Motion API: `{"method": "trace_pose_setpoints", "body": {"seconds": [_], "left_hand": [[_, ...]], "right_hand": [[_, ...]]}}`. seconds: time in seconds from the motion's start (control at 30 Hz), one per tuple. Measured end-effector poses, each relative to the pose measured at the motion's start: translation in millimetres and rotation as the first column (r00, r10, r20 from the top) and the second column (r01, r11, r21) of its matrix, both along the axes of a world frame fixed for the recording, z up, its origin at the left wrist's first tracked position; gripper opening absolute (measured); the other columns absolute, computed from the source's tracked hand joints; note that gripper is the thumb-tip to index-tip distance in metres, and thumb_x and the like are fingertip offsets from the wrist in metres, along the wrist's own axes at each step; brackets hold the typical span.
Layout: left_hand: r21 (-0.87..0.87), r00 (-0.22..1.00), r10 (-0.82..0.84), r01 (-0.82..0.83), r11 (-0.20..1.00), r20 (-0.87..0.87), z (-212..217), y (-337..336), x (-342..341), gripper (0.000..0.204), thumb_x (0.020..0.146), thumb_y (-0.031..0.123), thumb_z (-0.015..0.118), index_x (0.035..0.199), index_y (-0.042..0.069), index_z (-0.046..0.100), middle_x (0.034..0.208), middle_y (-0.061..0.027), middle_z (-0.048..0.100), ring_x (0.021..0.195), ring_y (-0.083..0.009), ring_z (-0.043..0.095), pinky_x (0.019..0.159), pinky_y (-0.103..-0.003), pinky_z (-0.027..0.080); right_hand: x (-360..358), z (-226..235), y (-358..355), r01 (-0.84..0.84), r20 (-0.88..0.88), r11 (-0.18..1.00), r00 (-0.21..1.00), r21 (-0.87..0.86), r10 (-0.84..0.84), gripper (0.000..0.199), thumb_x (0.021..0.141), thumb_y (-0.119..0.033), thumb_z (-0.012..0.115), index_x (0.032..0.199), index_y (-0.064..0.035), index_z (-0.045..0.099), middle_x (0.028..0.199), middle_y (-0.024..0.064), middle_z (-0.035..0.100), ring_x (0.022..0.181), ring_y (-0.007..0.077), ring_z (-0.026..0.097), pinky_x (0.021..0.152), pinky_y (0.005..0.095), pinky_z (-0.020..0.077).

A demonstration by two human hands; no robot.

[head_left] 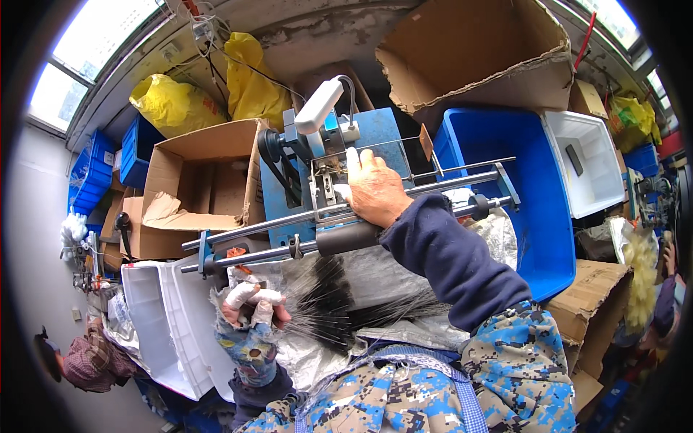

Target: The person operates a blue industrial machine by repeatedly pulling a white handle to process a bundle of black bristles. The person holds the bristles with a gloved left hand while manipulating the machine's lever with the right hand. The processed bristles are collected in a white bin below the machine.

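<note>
My right hand (377, 189), its thumb wrapped in white tape, reaches onto the middle of a bench machine (379, 130) with a blue base and a white upper arm. Its fingers are bent close together over the small metal clamp (327, 189); what lies between them is hidden. Two long steel rods (253, 232) cross in front of the machine, with a dark cylinder (348, 238) on them. Low on the left, my left hand (254, 307), with taped fingers, is closed in a pinch. Beside it thin dark wires (317, 307) fan out over a pale sheet (289, 350) on my lap.
An open cardboard box (206, 180) stands left of the machine, white bins (162, 317) below it. On the right are a large blue bin (538, 209), a white tray (588, 166) and cardboard boxes (588, 296). Another person (94, 357) is at the far left.
</note>
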State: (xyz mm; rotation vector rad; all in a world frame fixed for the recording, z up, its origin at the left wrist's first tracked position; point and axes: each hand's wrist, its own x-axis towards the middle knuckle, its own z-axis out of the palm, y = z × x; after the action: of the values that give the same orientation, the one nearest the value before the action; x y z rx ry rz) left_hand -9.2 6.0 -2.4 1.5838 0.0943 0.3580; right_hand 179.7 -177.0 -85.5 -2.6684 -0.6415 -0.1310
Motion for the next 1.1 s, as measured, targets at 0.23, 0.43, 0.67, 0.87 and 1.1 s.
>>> {"method": "trace_pose_setpoints", "body": {"seconds": [0.23,0.43,0.67,0.87,1.1], "left_hand": [[-0.005,0.999,-0.024,0.024,1.000,-0.023,4,-5,0,0.028,0.084,0.001,0.056,0.111,0.003,0.047,0.079,-0.0158,0.063,0.056,-0.0159,0.057,0.045,-0.023,0.044],[-0.040,0.995,0.093,-0.095,0.995,-0.032,-7,20,-4,0.031,0.086,0.006,0.055,0.116,0.003,0.046,0.080,-0.0140,0.062,0.052,-0.0147,0.055,0.039,-0.021,0.042],[-0.057,1.000,0.006,-0.005,0.998,0.030,-2,-5,13,0.031,0.086,0.003,0.054,0.116,0.003,0.047,0.078,-0.0163,0.063,0.053,-0.0165,0.056,0.042,-0.023,0.043],[0.045,0.980,0.159,-0.165,0.985,0.117,1,49,-11,0.032,0.087,0.009,0.056,0.117,0.003,0.047,0.076,-0.0135,0.062,0.051,-0.0143,0.055,0.039,-0.022,0.041],[0.131,0.997,-0.010,0.000,0.991,0.078,4,-28,17,0.013,0.085,-0.001,0.055,0.097,0.001,0.056,0.077,-0.0116,0.063,0.062,-0.0158,0.060,0.054,-0.026,0.050]], "right_hand": [[-3,1,21,-0.051,0.007,0.998,0.999,0.026,0.051,0.063,0.079,-0.033,0.060,0.119,0.0117,0.041,0.090,0.0194,0.052,0.078,0.0292,0.057,0.067,0.0346,0.0499],[7,18,-41,-0.083,0.038,0.972,0.995,-0.222,0.094,0.047,0.078,-0.031,0.062,0.105,0.0053,0.053,0.096,0.0156,0.049,0.091,0.0287,0.049,0.073,0.0379,0.0429],[45,30,-62,0.034,0.131,0.904,0.991,-0.426,0.025,0.014,0.078,-0.009,0.055,0.088,-0.0050,0.063,0.092,0.0123,0.060,0.097,0.0249,0.051,0.082,0.0417,0.0357],[-10,76,-91,-0.153,0.079,0.922,0.978,-0.357,0.193,0.005,0.072,-0.009,0.055,0.074,-0.0082,0.060,0.074,0.0063,0.063,0.076,0.0216,0.057,0.070,0.0348,0.0389],[-118,67,-39,-0.399,-0.161,0.769,0.829,0.500,0.535,0.061,0.073,-0.014,0.066,0.121,0.0106,0.037,0.103,0.0220,0.052,0.098,0.0357,0.051,0.087,0.0409,0.0405]]}}
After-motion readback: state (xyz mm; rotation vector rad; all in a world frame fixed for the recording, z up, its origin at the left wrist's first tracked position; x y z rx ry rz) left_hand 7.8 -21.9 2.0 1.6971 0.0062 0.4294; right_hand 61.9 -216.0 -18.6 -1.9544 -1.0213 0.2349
